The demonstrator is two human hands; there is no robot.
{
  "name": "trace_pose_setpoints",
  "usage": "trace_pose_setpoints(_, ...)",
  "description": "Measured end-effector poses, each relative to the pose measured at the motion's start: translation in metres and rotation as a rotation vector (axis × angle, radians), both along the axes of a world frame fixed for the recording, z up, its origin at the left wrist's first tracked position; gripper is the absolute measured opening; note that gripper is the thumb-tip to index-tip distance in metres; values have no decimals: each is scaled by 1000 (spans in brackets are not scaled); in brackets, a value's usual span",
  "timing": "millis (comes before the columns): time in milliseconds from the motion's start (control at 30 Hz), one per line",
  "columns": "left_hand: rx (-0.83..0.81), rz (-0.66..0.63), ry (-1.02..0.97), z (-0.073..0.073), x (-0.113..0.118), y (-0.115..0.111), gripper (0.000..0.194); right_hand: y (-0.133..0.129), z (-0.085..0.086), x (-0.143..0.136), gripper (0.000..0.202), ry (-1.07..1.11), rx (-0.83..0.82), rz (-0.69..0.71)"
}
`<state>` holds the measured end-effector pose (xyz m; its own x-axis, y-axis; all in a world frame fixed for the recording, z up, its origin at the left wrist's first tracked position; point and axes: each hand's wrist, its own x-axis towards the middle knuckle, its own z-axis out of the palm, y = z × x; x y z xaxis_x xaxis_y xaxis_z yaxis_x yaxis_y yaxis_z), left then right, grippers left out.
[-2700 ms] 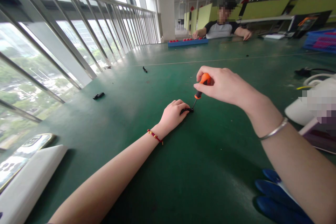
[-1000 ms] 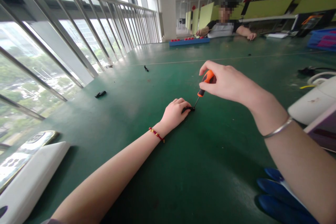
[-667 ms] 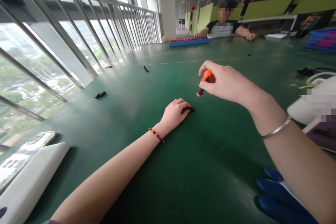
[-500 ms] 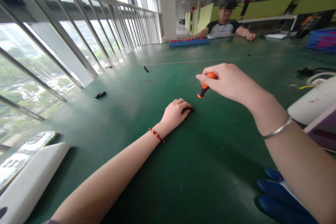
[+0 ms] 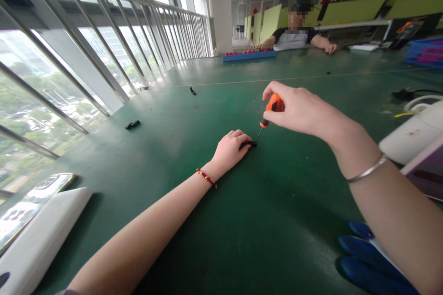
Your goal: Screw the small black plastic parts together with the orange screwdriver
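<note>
Near the middle of the green table (image 5: 194, 221), my left hand (image 5: 231, 150) pinches a small black part (image 5: 252, 144) down against the surface. Most of that part is hidden under the fingers, so its exact kind cannot be told. My right hand (image 5: 294, 106) grips the orange and black handle of a screwdriver (image 5: 274, 102), thumb and fingers around it. The screwdriver leans, and its thin shaft runs down to the exposed right end of the black part, where the tip appears to touch.
Two small black pieces, one nearer (image 5: 132, 125) and one farther (image 5: 193, 91), lie to the left. A phone (image 5: 38, 198) and a white box (image 5: 51, 235) sit front left, blue gloves (image 5: 374, 258) front right. Across the table, a person (image 5: 294, 37) sits by a blue tray (image 5: 249, 56).
My right hand's fingers have shifted their hold on the screwdriver handle, with the index finger raised and more of the hand around it. My left hand and the black part have stayed put.
</note>
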<state>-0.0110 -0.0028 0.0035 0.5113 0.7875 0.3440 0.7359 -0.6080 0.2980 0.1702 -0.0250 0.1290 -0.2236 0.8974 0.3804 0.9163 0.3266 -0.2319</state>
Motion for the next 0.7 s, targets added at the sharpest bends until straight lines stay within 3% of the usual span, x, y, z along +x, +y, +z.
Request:
trace_pose_setpoints(200,1,-6,-2,0,0,0,20,-2,2,-2,20,14,-10,8)
trace_pose_setpoints(300,7,-13,-6,-1,0,1,20,-2,1,-3,28,6,0,0)
trace_pose_setpoints(500,13,-17,-12,-2,0,1,20,-1,0,-3,18,20,-27,-2)
trace_pose_setpoints(600,13,-15,-8,-2,0,1,19,1,-1,-3,32,31,-9,4)
trace_pose_setpoints(700,12,-9,-6,-2,0,1,19,1,-3,-3,21,78,-22,34)
